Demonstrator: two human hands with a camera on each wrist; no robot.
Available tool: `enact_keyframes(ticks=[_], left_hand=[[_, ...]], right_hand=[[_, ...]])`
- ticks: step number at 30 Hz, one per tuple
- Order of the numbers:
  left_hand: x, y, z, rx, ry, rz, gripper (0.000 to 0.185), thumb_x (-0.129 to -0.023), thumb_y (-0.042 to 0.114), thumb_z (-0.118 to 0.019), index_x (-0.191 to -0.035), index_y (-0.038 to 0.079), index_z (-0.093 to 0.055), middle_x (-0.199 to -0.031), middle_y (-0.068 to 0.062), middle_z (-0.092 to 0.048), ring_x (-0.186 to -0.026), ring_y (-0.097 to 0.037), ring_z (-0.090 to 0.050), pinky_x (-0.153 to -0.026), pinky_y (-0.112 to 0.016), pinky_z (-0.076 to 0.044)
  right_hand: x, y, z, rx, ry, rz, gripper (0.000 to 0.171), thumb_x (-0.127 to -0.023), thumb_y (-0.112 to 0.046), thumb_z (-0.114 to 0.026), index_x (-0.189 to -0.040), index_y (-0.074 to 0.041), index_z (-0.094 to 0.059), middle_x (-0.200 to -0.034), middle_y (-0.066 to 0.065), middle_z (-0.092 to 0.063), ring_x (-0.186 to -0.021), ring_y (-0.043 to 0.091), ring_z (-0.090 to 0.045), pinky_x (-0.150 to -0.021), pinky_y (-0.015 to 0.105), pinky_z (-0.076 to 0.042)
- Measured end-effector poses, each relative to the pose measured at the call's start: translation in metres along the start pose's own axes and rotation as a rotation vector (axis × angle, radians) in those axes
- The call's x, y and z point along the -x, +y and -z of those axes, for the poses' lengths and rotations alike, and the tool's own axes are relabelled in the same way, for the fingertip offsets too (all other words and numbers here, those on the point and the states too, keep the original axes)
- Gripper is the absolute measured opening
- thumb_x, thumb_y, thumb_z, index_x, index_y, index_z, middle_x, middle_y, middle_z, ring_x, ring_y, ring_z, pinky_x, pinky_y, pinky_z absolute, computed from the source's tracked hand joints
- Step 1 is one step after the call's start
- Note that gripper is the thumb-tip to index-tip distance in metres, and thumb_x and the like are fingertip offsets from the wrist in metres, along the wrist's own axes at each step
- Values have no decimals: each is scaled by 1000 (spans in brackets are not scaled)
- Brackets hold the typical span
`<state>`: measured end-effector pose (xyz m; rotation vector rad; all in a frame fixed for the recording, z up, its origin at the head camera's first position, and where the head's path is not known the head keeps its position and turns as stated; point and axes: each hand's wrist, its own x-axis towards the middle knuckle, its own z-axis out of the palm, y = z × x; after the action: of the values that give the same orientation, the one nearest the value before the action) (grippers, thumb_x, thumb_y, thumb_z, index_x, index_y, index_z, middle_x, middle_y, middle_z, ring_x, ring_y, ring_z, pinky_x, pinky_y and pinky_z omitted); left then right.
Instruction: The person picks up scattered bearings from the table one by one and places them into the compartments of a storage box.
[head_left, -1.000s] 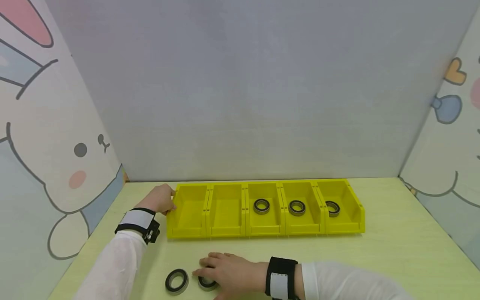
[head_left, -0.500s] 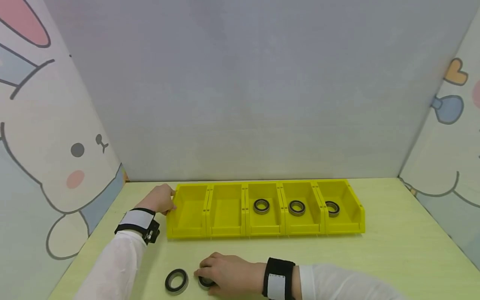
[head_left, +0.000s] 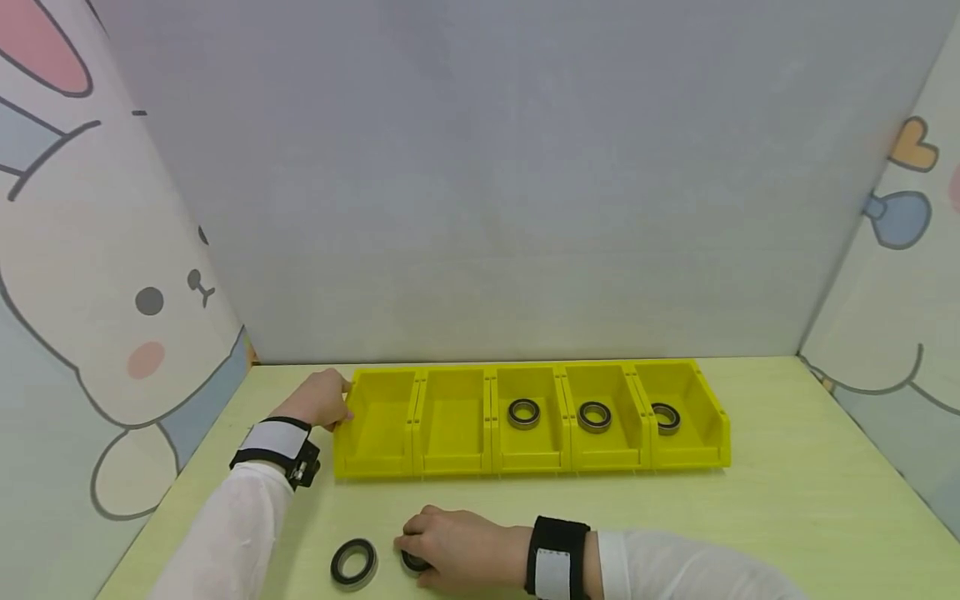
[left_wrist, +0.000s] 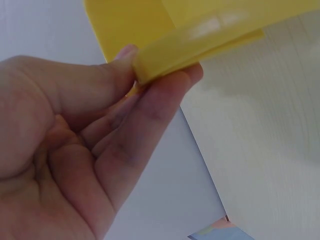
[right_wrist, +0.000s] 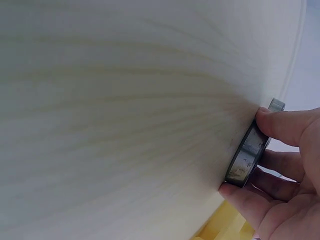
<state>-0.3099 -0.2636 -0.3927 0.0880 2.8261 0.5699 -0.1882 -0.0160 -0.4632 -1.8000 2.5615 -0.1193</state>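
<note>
Right hand (head_left: 450,546) is pinching a bearing (right_wrist: 247,152) by its rim, flat on the desk (head_left: 787,508) beside a second bearing (head_left: 354,563), while left hand (head_left: 321,399) is gripping the yellow bin row's (head_left: 528,457) left end wall

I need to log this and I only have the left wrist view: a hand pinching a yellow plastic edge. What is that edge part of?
Observer: The left hand pinches the left end wall of a row of five yellow plastic bins.
Operator: Anything in the bins?
Observer: The three on the right each hold one black-and-metal bearing ring; the other two hold none.
Operator: And the other hand?
Observer: The right hand grips another bearing ring by its rim, flat on the pale green table.
</note>
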Motion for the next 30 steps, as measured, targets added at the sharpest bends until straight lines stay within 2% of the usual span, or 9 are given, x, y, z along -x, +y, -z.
enact_keyframes(ticks=[8,12,15,25,30], left_hand=[[2,2,2,-4,4,15,51,-84,-3,-65,-130,-15,-47,-130,-31,-50,-71,-19,-66,-60,-28,-58],[2,1,1,-2,8,2,50,-84,-4,-65,-129,-15,-47,-130,-31,-50,-70,-19,-66,-58,-26,-57],[3,0,1,6,9,-2,50,-84,-4,-65,-130,-15,-47,-131,-32,-49,-69,-18,-66,-58,-26,-57],[7,-1,1,-1,12,16,50,-84,-3,-65,-130,-15,-47,-130,-31,-50,-69,-19,-65,-60,-27,-57],[7,-2,2,0,16,17,50,-84,-4,-65,-129,-15,-48,-131,-31,-49,-69,-18,-65,-59,-27,-58]], right_hand=[[-1,2,5,-21,-26,33,42,-88,-31,-67,-126,-14,-60,-121,-3,-61,-108,5,-54,-88,10,-45],[-2,6,16,-38,-71,36,43,-87,-29,-68,-126,-13,-60,-121,-1,-61,-108,7,-56,-85,11,-47],[-3,12,27,-12,-73,24,45,-86,-31,-69,-126,-12,-60,-121,0,-62,-108,8,-57,-85,11,-47],[-16,39,69,-27,-35,-165,49,-87,-26,-69,-131,-8,-57,-128,6,-58,-114,17,-56,-86,17,-50],[-22,57,82,-46,-40,-276,50,-90,-27,-65,-135,-10,-53,-133,9,-54,-110,18,-59,-84,19,-53]])
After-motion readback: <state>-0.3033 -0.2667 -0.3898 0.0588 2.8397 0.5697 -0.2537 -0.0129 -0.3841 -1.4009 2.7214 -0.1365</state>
